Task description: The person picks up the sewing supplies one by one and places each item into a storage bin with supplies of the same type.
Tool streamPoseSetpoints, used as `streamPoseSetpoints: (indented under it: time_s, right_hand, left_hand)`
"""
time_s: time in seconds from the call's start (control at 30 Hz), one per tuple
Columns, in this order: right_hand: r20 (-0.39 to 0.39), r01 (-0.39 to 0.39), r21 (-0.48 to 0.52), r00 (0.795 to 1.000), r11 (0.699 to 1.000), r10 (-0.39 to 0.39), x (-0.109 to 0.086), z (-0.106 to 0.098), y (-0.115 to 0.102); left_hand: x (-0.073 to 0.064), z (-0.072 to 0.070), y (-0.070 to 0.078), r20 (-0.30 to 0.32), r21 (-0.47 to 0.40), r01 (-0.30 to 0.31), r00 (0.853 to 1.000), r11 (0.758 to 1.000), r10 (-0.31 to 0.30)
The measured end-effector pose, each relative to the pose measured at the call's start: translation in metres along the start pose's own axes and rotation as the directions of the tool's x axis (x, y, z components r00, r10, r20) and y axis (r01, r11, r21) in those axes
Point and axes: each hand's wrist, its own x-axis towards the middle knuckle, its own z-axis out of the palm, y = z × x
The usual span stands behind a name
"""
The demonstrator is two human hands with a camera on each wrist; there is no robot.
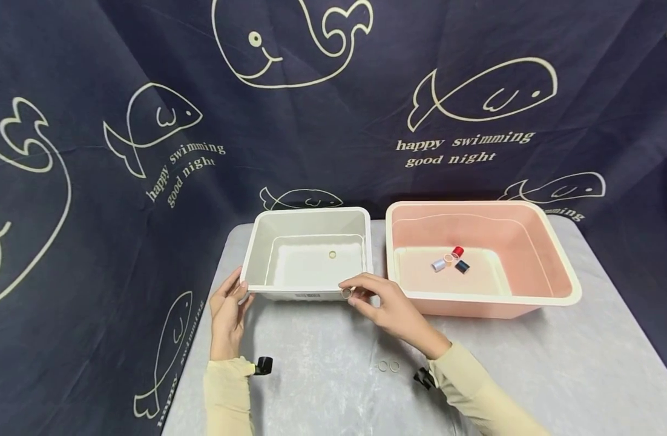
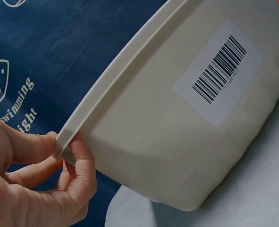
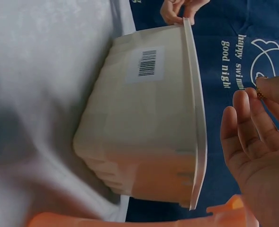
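My left hand (image 1: pixel 226 312) grips the near left corner of the white bin (image 1: pixel 306 289), thumb on the rim and fingers beneath it. Just above the bin's near right corner, my right hand (image 1: pixel 392 307) pinches a small gold ring (image 1: pixel 347 293) between thumb and forefinger. In the right wrist view only a bit of that ring (image 3: pixel 260 93) shows at the fingertips. Another ring (image 1: pixel 332 255) lies on the bin's floor. On the table, left of the right wrist, two thin rings (image 1: pixel 382 366) lie side by side.
A larger pink bin (image 1: pixel 557 266) stands to the right, holding a red thread spool (image 1: pixel 457 251), a pale spool (image 1: pixel 438 265), a dark spool (image 1: pixel 462 266) and a pale ring (image 1: pixel 448 258). A grey cloth (image 1: pixel 312 381) covers the table. Behind hangs a dark blue printed curtain (image 1: pixel 322 145).
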Motion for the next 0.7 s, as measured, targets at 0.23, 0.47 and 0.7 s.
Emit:
streamPoseSetpoints:
  time_s: [0.23, 0.47, 0.7]
  right_hand:
    - [0.017, -0.033, 0.016, 0.999, 0.999, 0.033, 0.027, 0.004, -0.005]
    - [0.045, -0.039, 0.030, 0.998, 0.999, 0.038, 0.057, 0.011, -0.008]
    - [0.025, -0.050, 0.055, 0.998, 0.997, 0.049, 0.090, 0.013, -0.008]
  left_hand:
    - [0.002, 0.000, 0.000, -0.007, 0.023, 0.011, 1.000, 1.000, -0.011]
    - [0.003, 0.000, 0.000, -0.004, 0.029, -0.004, 1.000, 1.000, 0.004]
    - [0.001, 0.000, 0.000, -0.003, 0.005, -0.007, 1.000, 1.000, 0.007]
